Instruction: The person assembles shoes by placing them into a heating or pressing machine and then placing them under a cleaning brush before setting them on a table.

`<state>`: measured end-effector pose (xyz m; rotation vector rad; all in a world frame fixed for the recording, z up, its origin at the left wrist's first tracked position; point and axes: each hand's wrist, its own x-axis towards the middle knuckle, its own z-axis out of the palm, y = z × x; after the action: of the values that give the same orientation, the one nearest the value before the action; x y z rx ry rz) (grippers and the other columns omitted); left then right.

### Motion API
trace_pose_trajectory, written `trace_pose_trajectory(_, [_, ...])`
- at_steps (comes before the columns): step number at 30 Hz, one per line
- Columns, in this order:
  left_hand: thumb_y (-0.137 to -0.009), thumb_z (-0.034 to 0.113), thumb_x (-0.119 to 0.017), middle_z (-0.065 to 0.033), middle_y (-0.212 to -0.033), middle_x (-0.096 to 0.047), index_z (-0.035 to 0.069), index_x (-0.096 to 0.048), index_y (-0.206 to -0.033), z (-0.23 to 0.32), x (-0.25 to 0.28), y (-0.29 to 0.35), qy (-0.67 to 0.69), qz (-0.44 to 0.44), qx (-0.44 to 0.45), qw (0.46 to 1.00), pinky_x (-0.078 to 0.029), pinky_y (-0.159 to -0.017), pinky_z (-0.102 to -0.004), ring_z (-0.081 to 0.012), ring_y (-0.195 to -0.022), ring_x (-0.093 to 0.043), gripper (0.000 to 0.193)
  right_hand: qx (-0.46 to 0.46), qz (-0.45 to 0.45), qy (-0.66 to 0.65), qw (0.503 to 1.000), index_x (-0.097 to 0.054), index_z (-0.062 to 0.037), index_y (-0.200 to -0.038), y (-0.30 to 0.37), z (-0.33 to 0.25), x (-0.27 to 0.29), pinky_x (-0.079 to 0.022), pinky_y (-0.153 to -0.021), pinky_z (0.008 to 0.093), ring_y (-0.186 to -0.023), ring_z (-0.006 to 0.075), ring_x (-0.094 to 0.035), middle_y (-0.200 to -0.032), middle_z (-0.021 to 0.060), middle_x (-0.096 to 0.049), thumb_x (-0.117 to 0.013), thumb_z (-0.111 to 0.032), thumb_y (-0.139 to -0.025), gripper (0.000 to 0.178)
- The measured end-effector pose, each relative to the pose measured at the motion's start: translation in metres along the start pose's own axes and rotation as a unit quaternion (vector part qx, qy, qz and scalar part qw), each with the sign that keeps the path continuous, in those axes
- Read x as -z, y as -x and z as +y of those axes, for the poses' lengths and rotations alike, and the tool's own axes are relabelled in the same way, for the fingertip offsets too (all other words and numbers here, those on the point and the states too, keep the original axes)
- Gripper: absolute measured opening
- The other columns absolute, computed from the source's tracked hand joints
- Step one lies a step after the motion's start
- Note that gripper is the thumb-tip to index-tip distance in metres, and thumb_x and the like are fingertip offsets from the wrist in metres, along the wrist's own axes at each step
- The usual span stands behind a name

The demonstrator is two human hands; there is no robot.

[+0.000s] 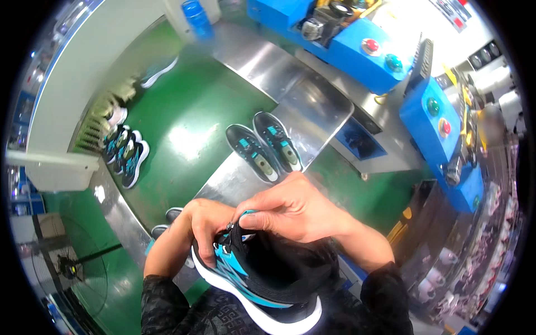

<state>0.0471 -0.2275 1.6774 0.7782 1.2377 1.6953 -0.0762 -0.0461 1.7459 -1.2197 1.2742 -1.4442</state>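
Note:
Close to my body is a black and turquoise sneaker (230, 261) with a white sole, its dark collar opening facing up. My left hand (205, 224) is closed around the front of it, fingers along the side and over the laces. My right hand (290, 211) pinches the top edge of the tongue (239, 228) between thumb and fingers. Beyond my hands, a matching pair, the left sneaker (249, 149) and the right sneaker (277, 139), rests on a metal ledge (223, 181).
A green belt (184, 106) carries several dark sneakers (133, 162) at the left. Blue machine housings (357, 50) with red and green buttons stand at the right. A blue cup-like container (196, 18) is at the far end. A fan (68, 268) stands lower left.

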Motion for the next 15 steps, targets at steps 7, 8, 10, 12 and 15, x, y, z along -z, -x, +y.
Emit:
trace_pose_trajectory(7, [-0.060,0.009,-0.080,-0.0108,-0.111,-0.060,-0.005,-0.055,-0.115,-0.016,0.017,-0.001,0.074,0.056,0.081,0.992,-0.044,-0.090,-0.0310,-0.0193,-0.104,-0.055,0.062,-0.092,0.106,-0.105,0.985,-0.067,0.0012,-0.094,0.031,0.015,0.001,-0.046,-0.057,0.0255,-0.063,0.0063,-0.054,-0.070,0.0039,-0.064,-0.065,-0.022,-0.087,0.024])
trace_pose_trajectory(8, [-0.061,0.009,-0.079,-0.0111,-0.111,-0.060,-0.005,-0.055,-0.115,-0.013,0.017,0.009,0.076,0.093,0.099,0.988,-0.044,-0.090,-0.0311,-0.0195,-0.104,-0.055,0.061,-0.062,0.131,-0.115,0.983,-0.065,0.0029,-0.092,0.025,0.024,-0.007,-0.046,-0.059,0.0256,-0.066,0.0062,-0.053,-0.070,0.0025,-0.063,-0.065,-0.022,-0.087,0.025])
trace_pose_trajectory(10, [-0.062,0.010,-0.078,-0.0116,-0.111,-0.060,-0.005,-0.054,-0.116,-0.008,0.014,0.023,0.075,0.167,0.120,0.976,-0.044,-0.090,-0.0314,-0.0198,-0.104,-0.055,0.060,-0.043,0.156,-0.230,0.960,-0.057,0.0018,-0.112,0.024,0.040,-0.015,-0.047,-0.073,0.0274,-0.084,0.0102,-0.056,-0.095,0.0057,-0.063,-0.064,-0.019,-0.088,0.032])
trace_pose_trajectory(12, [-0.064,0.011,-0.077,-0.0121,-0.112,-0.059,-0.005,-0.054,-0.117,-0.002,0.012,0.032,0.061,0.213,0.131,0.966,-0.044,-0.090,-0.0316,-0.0201,-0.104,-0.055,0.059,0.007,0.144,-0.277,0.950,-0.045,-0.0001,-0.130,0.041,0.048,-0.002,-0.044,-0.090,0.0314,-0.107,0.0177,-0.052,-0.121,0.0104,-0.054,-0.064,-0.016,-0.086,0.051])
trace_pose_trajectory(15, [-0.067,0.012,-0.075,-0.0129,-0.113,-0.059,-0.006,-0.053,-0.118,0.009,0.011,0.013,0.034,0.236,0.162,0.957,-0.044,-0.090,-0.0321,-0.0206,-0.104,-0.054,0.058,-0.007,0.084,-0.283,0.955,-0.024,-0.0018,-0.144,0.103,0.022,0.002,-0.032,-0.107,0.0361,-0.132,0.0232,-0.034,-0.142,0.0128,-0.035,-0.075,-0.016,-0.075,0.087])
